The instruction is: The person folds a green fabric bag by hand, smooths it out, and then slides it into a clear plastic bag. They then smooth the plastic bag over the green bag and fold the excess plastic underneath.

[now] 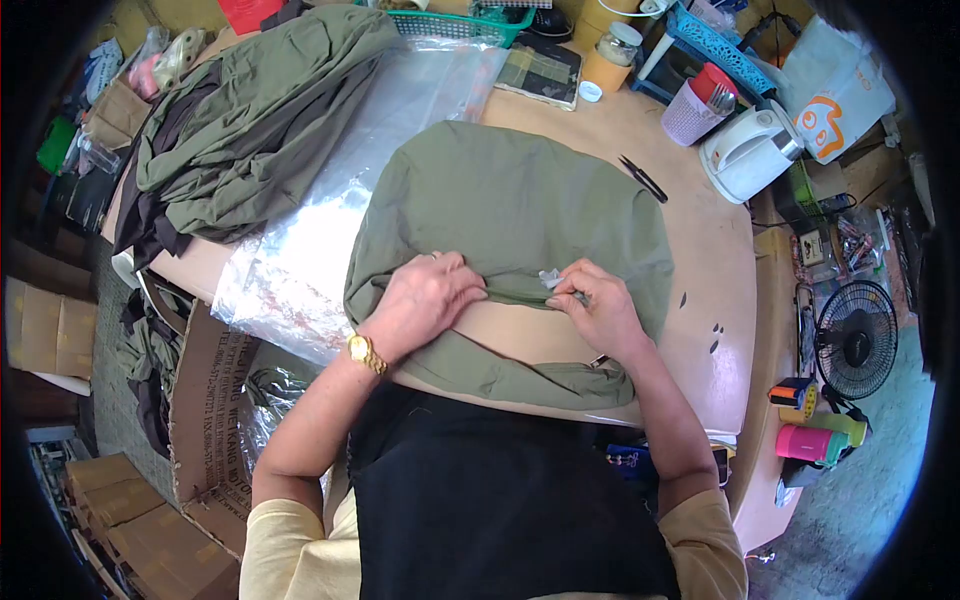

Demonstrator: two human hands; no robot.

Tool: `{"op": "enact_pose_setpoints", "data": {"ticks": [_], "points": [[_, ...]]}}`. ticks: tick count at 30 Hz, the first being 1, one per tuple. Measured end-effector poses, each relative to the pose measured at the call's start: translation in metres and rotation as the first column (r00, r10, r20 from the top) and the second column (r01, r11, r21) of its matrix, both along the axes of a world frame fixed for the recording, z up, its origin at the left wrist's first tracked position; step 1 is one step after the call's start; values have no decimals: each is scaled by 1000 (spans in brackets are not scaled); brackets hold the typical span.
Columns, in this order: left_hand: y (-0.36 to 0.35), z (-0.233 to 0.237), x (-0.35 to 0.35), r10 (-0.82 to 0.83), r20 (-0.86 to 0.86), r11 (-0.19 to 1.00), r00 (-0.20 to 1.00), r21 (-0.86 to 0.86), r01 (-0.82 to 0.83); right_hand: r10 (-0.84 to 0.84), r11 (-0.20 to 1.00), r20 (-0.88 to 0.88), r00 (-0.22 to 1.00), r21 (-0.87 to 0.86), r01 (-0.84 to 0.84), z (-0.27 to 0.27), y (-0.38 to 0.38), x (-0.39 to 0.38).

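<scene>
1. Olive garment (pixel 520 200): lies spread on the surface (pixel 700 270) straight in front of the person. Its far part is flat; its near edge is bunched at the surface's rim.
2. Left hand (pixel 425 295): fingers curled shut, pinching a folded ridge of the olive garment's cloth and holding it taut toward the other hand. A gold wristwatch (pixel 362 350) sits on the wrist.
3. Right hand (pixel 590 305): fingers closed on the same ridge, just beside a small white tag (pixel 551 278) that stands up from the cloth. A small glint shows at the fingertips; whether it is a tool cannot be told.
4. Black snips (pixel 643 178): lie on the bare surface beyond the olive garment, apart from both hands.
5. Clear plastic sheet (pixel 330 220): lies left of the olive garment, partly beneath it.
6. Heap of garments (pixel 250 110): olive and dark cloth, piled at the far left.
7. White kettle (pixel 745 150) and pink basket (pixel 690 115): stand at the far right, well apart from the work.
8. Progress, as a judgement: the work is at the tag on one piece, mid-handling. The heap suggests many more pieces are waiting, and no finished stack can be made out.
</scene>
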State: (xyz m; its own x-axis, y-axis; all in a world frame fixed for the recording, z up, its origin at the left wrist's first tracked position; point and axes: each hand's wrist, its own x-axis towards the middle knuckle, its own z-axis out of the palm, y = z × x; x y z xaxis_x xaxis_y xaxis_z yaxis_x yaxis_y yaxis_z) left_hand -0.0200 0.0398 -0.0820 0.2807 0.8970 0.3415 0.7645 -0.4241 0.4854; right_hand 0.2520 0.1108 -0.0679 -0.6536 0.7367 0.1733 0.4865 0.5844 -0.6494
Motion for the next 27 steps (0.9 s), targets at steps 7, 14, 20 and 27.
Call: {"op": "enact_pose_setpoints", "data": {"ticks": [7,14,20,27], "points": [[29,12,3,82,-25,954,996,-288,-86,-37,951,-194,980,-310,-26,8,26,19],[37,17,2,71,-38,928,997,-364,-80,110,989,-28,994,101,-106,12,-1,-45],[37,17,0,69,-23,916,997,-394,-72,262,869,189,946,380,-316,4,3,-39],[38,13,0,68,-15,924,998,-377,-69,345,793,197,918,463,-397,-4,10,-63]]}}
